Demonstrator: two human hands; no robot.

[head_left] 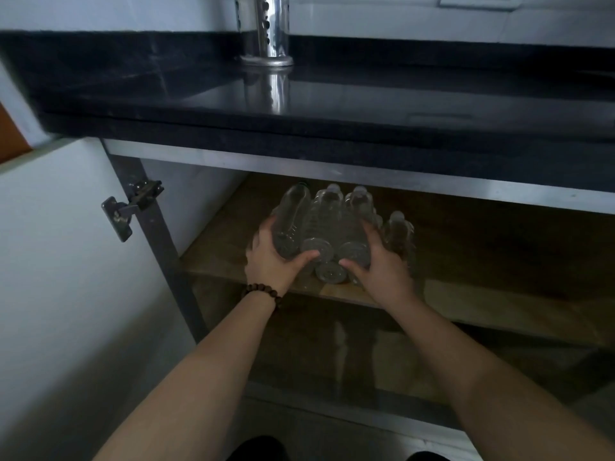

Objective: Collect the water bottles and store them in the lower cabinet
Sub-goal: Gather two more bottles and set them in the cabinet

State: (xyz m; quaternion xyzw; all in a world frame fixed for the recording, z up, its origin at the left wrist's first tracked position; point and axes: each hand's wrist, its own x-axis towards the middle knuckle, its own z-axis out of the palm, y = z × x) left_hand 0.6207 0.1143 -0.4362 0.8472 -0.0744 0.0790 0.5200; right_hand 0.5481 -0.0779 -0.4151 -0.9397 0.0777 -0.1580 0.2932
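Note:
Several clear plastic water bottles [324,224] lie in a stack on the wooden shelf [482,297] inside the open lower cabinet, their bases toward me. My left hand [271,257] grips the left side of the stack, thumb curled under a bottle base. My right hand [382,264] grips the right side, thumb at another base. One more bottle [399,232] lies just right of my right hand on the shelf.
The white cabinet door [66,261] stands swung open at the left, with a metal hinge [131,207]. A black countertop [332,104] overhangs the cabinet and carries a shiny steel holder [266,31]. A lower compartment [332,354] lies beneath the shelf.

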